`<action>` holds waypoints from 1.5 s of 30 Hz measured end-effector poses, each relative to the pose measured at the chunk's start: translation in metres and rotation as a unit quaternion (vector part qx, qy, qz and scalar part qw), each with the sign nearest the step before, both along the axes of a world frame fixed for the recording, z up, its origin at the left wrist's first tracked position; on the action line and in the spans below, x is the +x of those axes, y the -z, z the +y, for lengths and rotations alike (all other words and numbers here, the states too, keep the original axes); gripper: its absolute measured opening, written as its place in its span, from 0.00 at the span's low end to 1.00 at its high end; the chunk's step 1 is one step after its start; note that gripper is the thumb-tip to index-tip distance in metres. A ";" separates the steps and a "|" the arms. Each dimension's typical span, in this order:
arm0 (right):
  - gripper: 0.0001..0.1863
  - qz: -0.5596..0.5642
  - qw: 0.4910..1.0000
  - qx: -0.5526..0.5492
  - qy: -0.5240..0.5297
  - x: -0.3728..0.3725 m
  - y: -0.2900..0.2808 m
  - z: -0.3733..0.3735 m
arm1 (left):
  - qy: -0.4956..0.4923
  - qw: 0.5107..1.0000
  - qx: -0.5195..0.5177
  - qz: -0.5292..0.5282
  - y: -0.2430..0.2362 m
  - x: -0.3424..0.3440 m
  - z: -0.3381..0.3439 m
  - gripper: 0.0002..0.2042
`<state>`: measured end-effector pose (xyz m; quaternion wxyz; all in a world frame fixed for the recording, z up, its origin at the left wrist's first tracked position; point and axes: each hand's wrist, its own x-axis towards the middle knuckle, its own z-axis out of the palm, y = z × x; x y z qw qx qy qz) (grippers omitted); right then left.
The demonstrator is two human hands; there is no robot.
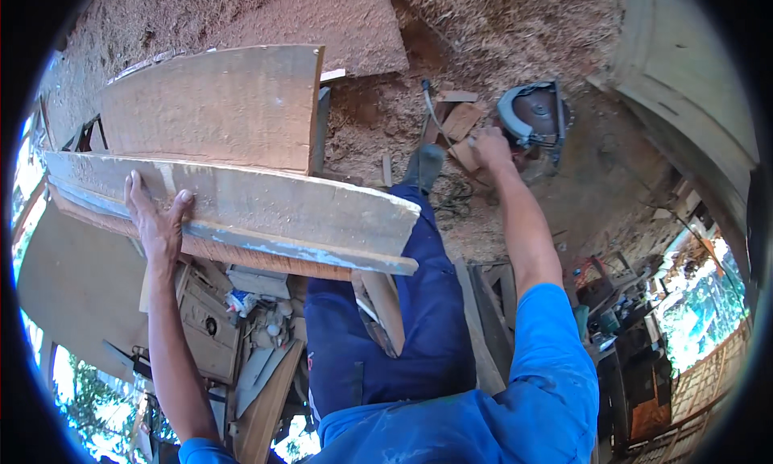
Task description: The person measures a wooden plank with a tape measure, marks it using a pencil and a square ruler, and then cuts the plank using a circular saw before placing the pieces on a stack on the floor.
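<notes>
My left hand [158, 222] rests on the face of a long weathered board [314, 210] with a pale chipped edge and flaking blue paint, fingers stretched and thumb apart. Behind that board stands a wider plywood panel [209, 109], roughly upright. A reddish timber edge [266, 267] shows underneath. My right arm reaches forward, and my right hand [492, 148] has curled fingers at the lower left side of a circular saw [531, 116] on the dusty ground; what they grip is hidden. Small wood offcuts [463, 119] lie just left of that hand.
Sawdust and a flat sheet [322, 25] cover the ground ahead. My legs [427, 303] are below the boards. A cable [435, 105] lies near my foot. Clutter and leaning planks [266, 383] fill the lower left; a large pale panel [692, 69] rises at right, above more clutter [612, 327].
</notes>
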<state>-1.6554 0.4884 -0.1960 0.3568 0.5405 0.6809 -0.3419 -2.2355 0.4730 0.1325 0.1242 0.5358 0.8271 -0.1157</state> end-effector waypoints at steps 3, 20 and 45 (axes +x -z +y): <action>0.29 -0.092 0.990 0.017 0.109 0.024 0.041 -0.015 | 0.018 1.000 -0.011 -0.010 0.002 -0.007 0.003 0.50; 0.29 -0.136 0.937 0.227 -0.228 0.106 -0.020 -0.047 | 0.047 0.999 -0.017 0.002 0.005 -0.013 0.008 0.48; 0.31 0.125 0.817 0.512 0.233 -0.053 -0.588 -0.150 | -0.100 0.992 -0.070 -0.017 -0.040 0.026 0.031 0.55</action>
